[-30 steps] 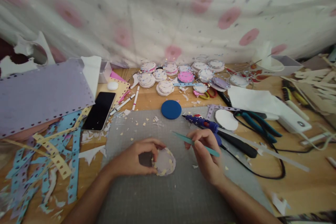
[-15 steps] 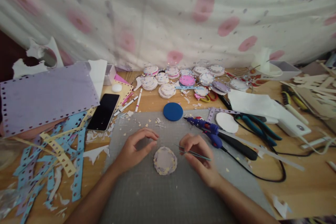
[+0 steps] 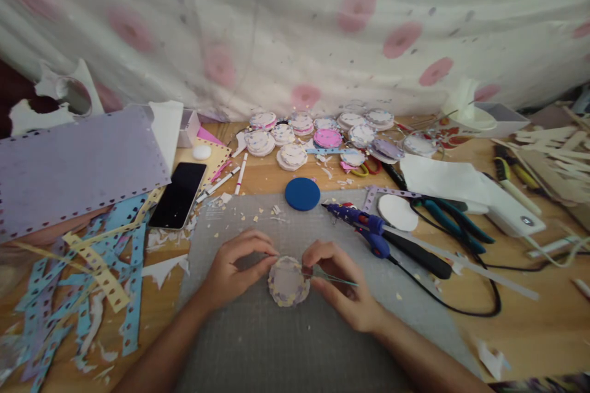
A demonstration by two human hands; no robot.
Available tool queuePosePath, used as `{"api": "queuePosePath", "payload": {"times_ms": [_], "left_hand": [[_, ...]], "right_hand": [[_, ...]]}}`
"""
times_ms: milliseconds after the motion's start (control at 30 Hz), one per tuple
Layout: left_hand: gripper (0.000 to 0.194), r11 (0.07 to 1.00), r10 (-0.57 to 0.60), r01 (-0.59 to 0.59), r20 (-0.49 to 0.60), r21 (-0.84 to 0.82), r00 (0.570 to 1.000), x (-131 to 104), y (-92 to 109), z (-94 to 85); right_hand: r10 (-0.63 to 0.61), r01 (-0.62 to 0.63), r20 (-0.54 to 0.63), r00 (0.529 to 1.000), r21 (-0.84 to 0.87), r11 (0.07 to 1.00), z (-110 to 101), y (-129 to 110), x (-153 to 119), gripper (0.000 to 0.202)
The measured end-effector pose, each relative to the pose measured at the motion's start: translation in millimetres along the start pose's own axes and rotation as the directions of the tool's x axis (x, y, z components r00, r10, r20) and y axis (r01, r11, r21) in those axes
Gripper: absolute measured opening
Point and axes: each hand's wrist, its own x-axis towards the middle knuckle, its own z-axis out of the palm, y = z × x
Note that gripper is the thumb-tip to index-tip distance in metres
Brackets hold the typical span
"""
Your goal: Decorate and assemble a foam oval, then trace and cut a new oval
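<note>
Pale lilac round paper piece with a scalloped, yellow-flecked rim (image 3: 289, 282) between two hands

Both forearms reach in from the lower edge, angled toward each other. The left hand (image 3: 239, 267) is bent at the wrist, fingers curled inward and thumb pointing at the paper piece's upper left edge. The right hand (image 3: 343, 295) faces it from the other side, knuckles raised and thumb low.

In the left grip, thumb and forefinger tips come close together at the rim; whether they pinch anything is too fine to tell. The right grip is closed around slim teal tweezers (image 3: 340, 280), their back end slanting across the palm and their front end at the paper piece's right edge. Whether the tips touch it is unclear.

Under the paper piece lies a grey gridded cutting mat (image 3: 239, 350), spread on a light wooden table (image 3: 544, 331). Ahead sits a flat blue disc (image 3: 302, 194), with a blue glue gun (image 3: 354, 216) just beside it. At the left, a black-screened phone (image 3: 179, 195) lies near a tangle of punched blue, lilac and yellow paper strips (image 3: 133, 295). Layered round paper pieces (image 3: 292, 156) crowd the far side, below a white curtain with pink flowers (image 3: 286, 24).
</note>
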Motion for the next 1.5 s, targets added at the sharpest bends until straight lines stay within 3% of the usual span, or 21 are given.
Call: {"api": "queuePosePath", "payload": {"times_ms": [233,433,1033,1300,1500], "left_hand": [[0.015,0.997,0.054,-0.053,-0.012,0.053,0.998,2.7,6.5,-0.4],[0.017,0.998,0.042,-0.04,-0.063,0.039,0.997,0.7,4.0,-0.2],[0.019,0.995,0.059,-0.05,-0.103,0.086,0.993,2.4,2.7,-0.6],[0.019,0.99,0.095,-0.082,-0.117,0.114,0.988,0.7,0.4,-0.8],[0.016,0.98,0.13,-0.111,-0.107,0.168,0.986,5.3,5.6,1.6]], "right_hand": [[-0.038,0.043,0.044,0.998,-0.12,0.992,-1.8,-4.0,-0.3,0.015],[-0.138,0.151,0.088,0.987,-0.179,0.972,-2.3,-5.5,0.7,0.021],[-0.333,0.417,0.259,0.907,-0.433,0.799,-5.1,2.3,0.5,0.029],[-0.37,0.428,0.215,0.904,-0.431,0.795,-5.3,3.4,0.5,0.024],[-0.364,0.369,0.077,0.928,-0.327,0.87,-3.3,0.3,1.8,0.012]]}}
